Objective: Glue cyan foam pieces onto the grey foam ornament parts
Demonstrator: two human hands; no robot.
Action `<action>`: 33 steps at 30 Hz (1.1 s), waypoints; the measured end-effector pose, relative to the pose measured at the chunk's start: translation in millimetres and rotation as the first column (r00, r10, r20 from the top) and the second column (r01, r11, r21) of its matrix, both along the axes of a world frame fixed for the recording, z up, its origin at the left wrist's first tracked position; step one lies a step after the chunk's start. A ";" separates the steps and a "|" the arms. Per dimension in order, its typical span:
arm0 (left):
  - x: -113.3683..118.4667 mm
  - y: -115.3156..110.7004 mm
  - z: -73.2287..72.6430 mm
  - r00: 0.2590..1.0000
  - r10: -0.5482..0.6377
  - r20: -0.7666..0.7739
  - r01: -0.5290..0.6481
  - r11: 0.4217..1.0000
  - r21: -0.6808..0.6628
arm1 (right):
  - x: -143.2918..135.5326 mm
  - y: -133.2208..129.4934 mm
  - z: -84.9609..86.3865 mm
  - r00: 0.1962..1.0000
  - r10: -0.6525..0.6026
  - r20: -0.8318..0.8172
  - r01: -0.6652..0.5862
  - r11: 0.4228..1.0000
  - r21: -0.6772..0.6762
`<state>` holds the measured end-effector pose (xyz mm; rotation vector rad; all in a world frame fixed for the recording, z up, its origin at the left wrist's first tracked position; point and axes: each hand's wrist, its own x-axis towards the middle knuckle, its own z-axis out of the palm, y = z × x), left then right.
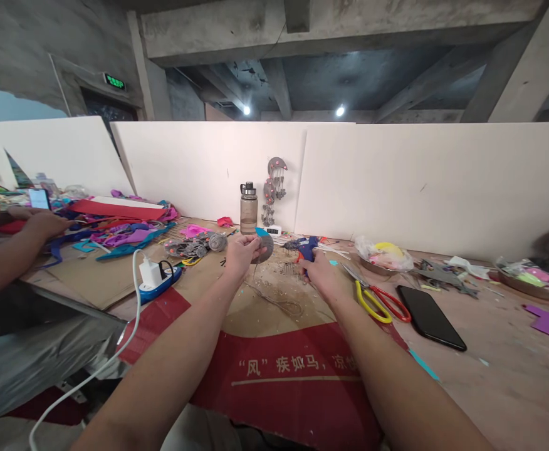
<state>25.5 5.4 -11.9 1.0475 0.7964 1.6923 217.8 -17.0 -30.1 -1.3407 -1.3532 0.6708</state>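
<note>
Between the fingers of my left hand is a round grey felt piece, held up over the cardboard. A small blue scrap shows at its upper edge. My right hand is wrapped round the handle of a blue glue gun, whose nozzle points left toward the felt piece. A thin cord lies in a loose loop on the cardboard below my hands. Behind them, a grey felt hanging ornament with pink dots rests against the white board.
A water bottle and a small digital timer stand at the back. Scissors and a black phone lie on the right. A power strip with a white cable sits left. Another person's hand works beside a coloured felt heap.
</note>
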 end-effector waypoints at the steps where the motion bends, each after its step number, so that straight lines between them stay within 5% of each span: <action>1: 1.6 -1.2 -0.3 1.000 -0.013 -0.009 0.013 1.000 0.008 | 6.0 3.6 -4.5 0.998 -0.028 0.049 0.030 0.999 -0.044; 3: 4.3 -2.4 -1.3 0.999 -0.024 -0.039 0.025 0.999 0.021 | 17.9 6.4 -10.9 0.979 -0.117 0.167 0.131 0.988 -0.075; 8: 5.4 3.0 -5.7 0.989 0.057 -0.140 -0.053 0.998 0.037 | 27.4 -0.9 -5.1 0.882 -0.406 0.241 0.388 0.914 0.120; 11: 4.1 4.3 -7.9 0.959 0.113 -0.260 -0.093 0.992 0.085 | 8.3 -3.5 2.2 0.956 -0.243 0.166 0.225 0.967 0.121; 14: 5.0 -3.1 -6.5 0.847 0.250 -0.468 -0.163 0.962 0.220 | -23.8 -5.7 0.7 0.999 0.026 -0.026 -0.021 0.987 0.162; 18: 9.9 -16.0 -2.3 0.619 0.431 -0.657 -0.203 0.895 0.397 | -58.6 -11.7 -3.6 0.855 0.305 -0.421 -0.233 0.949 0.213; 22: 11.9 -18.4 -3.4 0.529 0.490 -0.693 -0.178 0.862 0.474 | -65.5 -16.1 0.3 0.722 0.346 -0.599 -0.303 0.937 0.176; 26: 12.9 -14.6 -8.0 0.628 0.408 -0.662 -0.146 0.898 0.415 | -54.4 -14.7 3.5 0.825 0.288 -0.485 -0.260 0.957 0.126; 30: 17.8 -12.8 -9.9 0.829 0.162 -0.536 -0.052 0.976 0.213 | -41.8 -13.8 8.4 0.956 0.172 -0.237 -0.128 0.974 0.188; 33: 22.1 -13.6 -8.3 0.911 0.036 -0.411 -0.003 0.997 0.080 | -36.1 -16.6 13.8 0.997 0.052 -0.062 -0.034 0.965 0.259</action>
